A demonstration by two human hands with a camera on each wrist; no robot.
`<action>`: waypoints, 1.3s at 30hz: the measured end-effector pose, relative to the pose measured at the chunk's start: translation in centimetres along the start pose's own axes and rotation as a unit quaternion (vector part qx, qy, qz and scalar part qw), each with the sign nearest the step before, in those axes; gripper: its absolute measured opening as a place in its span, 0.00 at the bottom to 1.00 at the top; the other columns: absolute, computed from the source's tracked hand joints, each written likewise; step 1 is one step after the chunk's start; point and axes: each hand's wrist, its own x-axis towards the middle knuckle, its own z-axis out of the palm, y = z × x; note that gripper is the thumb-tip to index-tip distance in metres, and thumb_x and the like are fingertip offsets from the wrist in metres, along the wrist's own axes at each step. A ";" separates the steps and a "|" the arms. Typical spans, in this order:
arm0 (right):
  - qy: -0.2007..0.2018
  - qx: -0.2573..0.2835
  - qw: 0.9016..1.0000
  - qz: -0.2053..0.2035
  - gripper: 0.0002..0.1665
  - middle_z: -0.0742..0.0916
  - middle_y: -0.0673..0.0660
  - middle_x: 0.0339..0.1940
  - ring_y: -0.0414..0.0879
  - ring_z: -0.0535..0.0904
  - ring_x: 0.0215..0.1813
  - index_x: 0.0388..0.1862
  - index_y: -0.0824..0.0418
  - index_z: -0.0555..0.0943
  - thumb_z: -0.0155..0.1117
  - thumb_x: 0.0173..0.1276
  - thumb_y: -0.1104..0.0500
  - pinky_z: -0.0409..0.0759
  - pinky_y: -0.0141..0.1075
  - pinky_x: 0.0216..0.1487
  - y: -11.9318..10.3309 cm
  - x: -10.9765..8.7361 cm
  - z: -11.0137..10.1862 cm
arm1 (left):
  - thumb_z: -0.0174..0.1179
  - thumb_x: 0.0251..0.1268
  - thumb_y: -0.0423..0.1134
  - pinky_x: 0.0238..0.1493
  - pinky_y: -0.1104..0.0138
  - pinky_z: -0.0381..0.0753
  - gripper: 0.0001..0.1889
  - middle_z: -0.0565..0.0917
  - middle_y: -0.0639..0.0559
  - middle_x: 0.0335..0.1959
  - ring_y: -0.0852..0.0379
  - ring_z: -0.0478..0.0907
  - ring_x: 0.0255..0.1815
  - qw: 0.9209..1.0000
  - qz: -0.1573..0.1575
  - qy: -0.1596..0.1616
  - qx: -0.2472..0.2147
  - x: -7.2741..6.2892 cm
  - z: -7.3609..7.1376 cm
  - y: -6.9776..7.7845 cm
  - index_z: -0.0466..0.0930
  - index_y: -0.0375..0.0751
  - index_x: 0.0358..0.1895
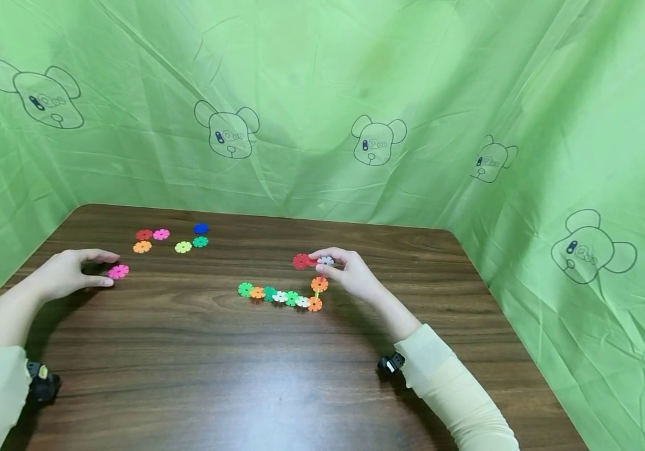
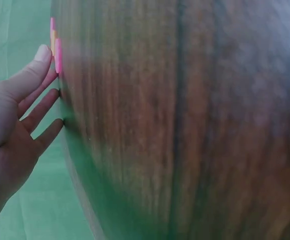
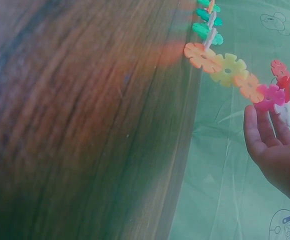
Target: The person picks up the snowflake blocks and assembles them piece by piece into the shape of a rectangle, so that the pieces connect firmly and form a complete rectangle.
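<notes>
A chain of notched plastic flower discs [image 1: 291, 299] in green, orange, white, yellow, pink and red bends up at its right end. My right hand [image 1: 350, 272] pinches that end, around a white disc [image 1: 326, 260] and next to a red disc [image 1: 301, 261]. In the right wrist view a pink disc [image 3: 271, 97] joins the white and orange ones by the fingers. On the far left, a loose pink disc [image 1: 118, 271] lies between the thumb and forefinger of my left hand [image 1: 68, 274]. Those fingers stay apart, reaching around the disc; exact contact is unclear.
Loose discs lie at the back left of the wooden table [image 1: 198, 376]: red [image 1: 144, 235], pink [image 1: 161, 234], orange [image 1: 142, 247], yellow-green [image 1: 183, 247], green [image 1: 200, 242] and blue [image 1: 201, 228]. A green curtain [image 1: 299, 75] encloses the table's back and sides.
</notes>
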 end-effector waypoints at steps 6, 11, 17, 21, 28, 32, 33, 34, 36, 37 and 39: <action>0.000 0.002 1.000 0.003 0.16 0.86 0.62 0.45 0.54 0.82 0.42 0.53 0.65 0.80 0.61 0.67 0.62 0.80 0.40 0.39 0.0 0.0 0.0 | 0.71 0.51 0.43 0.50 0.45 0.67 0.26 0.80 0.33 0.50 0.34 0.68 0.54 1.000 0.008 0.004 0.000 0.4 0.2 -0.4 0.78 0.37 0.54; -0.004 0.024 1.000 0.001 0.16 0.85 0.65 0.45 0.64 0.81 0.46 0.53 0.66 0.79 0.61 0.67 0.63 0.80 0.51 0.43 0.3 0.1 0.0 | 0.71 0.50 0.41 0.49 0.45 0.68 0.22 0.84 0.38 0.45 0.66 0.73 0.47 1.000 0.007 0.011 -0.006 0.9 0.3 0.0 0.81 0.38 0.51; -0.001 0.031 1.000 -0.002 0.16 0.86 0.64 0.44 0.60 0.82 0.45 0.53 0.67 0.79 0.61 0.67 0.64 0.78 0.59 0.44 0.5 0.2 0.2 | 0.71 0.51 0.39 0.49 0.42 0.67 0.21 0.84 0.38 0.44 0.35 0.74 0.52 1.000 -0.006 0.005 -0.009 1.5 0.7 -0.2 0.81 0.38 0.50; -0.004 0.027 1.000 0.001 0.16 0.86 0.64 0.44 0.53 0.82 0.44 0.53 0.67 0.79 0.60 0.67 0.64 0.78 0.59 0.44 0.3 0.1 0.2 | 0.71 0.50 0.39 0.50 0.42 0.66 0.22 0.83 0.37 0.44 0.32 0.72 0.53 1.000 -0.014 -0.004 -0.011 1.6 0.6 -0.3 0.80 0.37 0.50; -0.001 0.019 1.000 -0.004 0.16 0.86 0.63 0.42 0.44 0.83 0.40 0.53 0.67 0.79 0.60 0.68 0.64 0.80 0.55 0.41 1.2 0.3 0.4 | 0.72 0.48 0.37 0.47 0.45 0.69 0.20 0.83 0.39 0.41 0.38 0.75 0.47 1.000 -0.011 0.000 -0.002 1.6 0.6 0.3 0.81 0.38 0.47; 0.003 0.020 1.000 0.000 0.16 0.87 0.61 0.43 0.47 0.83 0.41 0.53 0.62 0.80 0.61 0.68 0.61 0.81 0.53 0.40 2.8 0.8 0.5 | 0.72 0.46 0.34 0.43 0.51 0.72 0.16 0.82 0.43 0.38 0.47 0.78 0.41 1.000 -0.001 0.016 0.014 1.5 0.7 0.7 0.83 0.40 0.42; 0.004 0.023 1.000 0.002 0.16 0.87 0.60 0.43 0.50 0.83 0.42 0.53 0.60 0.80 0.61 0.67 0.60 0.81 0.54 0.41 3.3 0.9 0.6 | 0.72 0.46 0.34 0.42 0.51 0.72 0.15 0.82 0.43 0.38 0.47 0.78 0.40 1.000 0.002 0.018 0.016 1.5 0.7 0.8 0.83 0.41 0.41; 0.004 0.026 1.000 0.002 0.16 0.87 0.59 0.43 0.54 0.83 0.43 0.53 0.60 0.80 0.61 0.67 0.59 0.81 0.54 0.41 3.4 0.9 0.6 | 0.72 0.46 0.34 0.42 0.51 0.73 0.15 0.82 0.43 0.38 0.47 0.78 0.39 1.000 0.004 0.018 0.016 1.5 0.7 0.8 0.83 0.41 0.41; 0.003 0.028 1.000 0.000 0.16 0.87 0.58 0.43 0.60 0.82 0.45 0.53 0.58 0.81 0.62 0.67 0.58 0.81 0.53 0.41 3.6 0.9 0.6 | 0.72 0.46 0.34 0.42 0.51 0.73 0.15 0.82 0.43 0.38 0.46 0.79 0.40 1.000 0.009 0.017 0.016 1.6 0.7 1.0 0.83 0.40 0.41; 0.002 0.030 1.000 -0.002 0.16 0.87 0.58 0.43 0.62 0.82 0.45 0.53 0.58 0.81 0.62 0.67 0.58 0.81 0.54 0.41 3.6 0.9 0.6 | 0.72 0.47 0.34 0.42 0.49 0.74 0.15 0.82 0.43 0.38 0.44 0.79 0.40 1.000 0.012 0.016 0.016 1.6 0.7 1.1 0.83 0.40 0.41; 0.002 0.032 0.999 -0.005 0.15 0.87 0.58 0.42 0.63 0.82 0.45 0.52 0.58 0.81 0.62 0.67 0.58 0.80 0.55 0.41 3.5 0.9 0.5 | 0.72 0.48 0.35 0.43 0.48 0.73 0.15 0.83 0.44 0.37 0.43 0.78 0.41 1.000 0.015 0.013 0.020 1.8 0.7 1.4 0.83 0.40 0.41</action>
